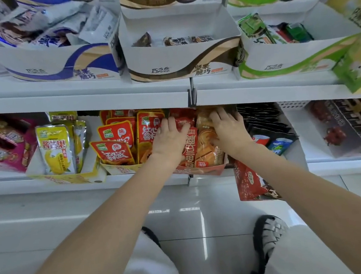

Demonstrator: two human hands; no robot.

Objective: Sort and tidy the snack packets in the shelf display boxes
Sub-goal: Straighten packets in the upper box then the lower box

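1. While both arms reach into the lower shelf (pixel 87 182), the left hand (pixel 170 139) lies with fingers spread over the red snack packets (pixel 189 144) in the middle display box (pixel 200 169), pressing rather than gripping.
2. At the same box, the right hand (pixel 229 130) rests on the orange packets (pixel 208 145); its fingers curl over their tops, though whether it pinches one cannot be told.
3. Beside them stand red-and-white pouches (pixel 114 151) and yellow pouches (pixel 55 147) in their own boxes.
4. These packets look light, soft and glossy, likely to slide and crumple; taking them by the stiffer sealed top edge, several squared together, seems the safest hold.
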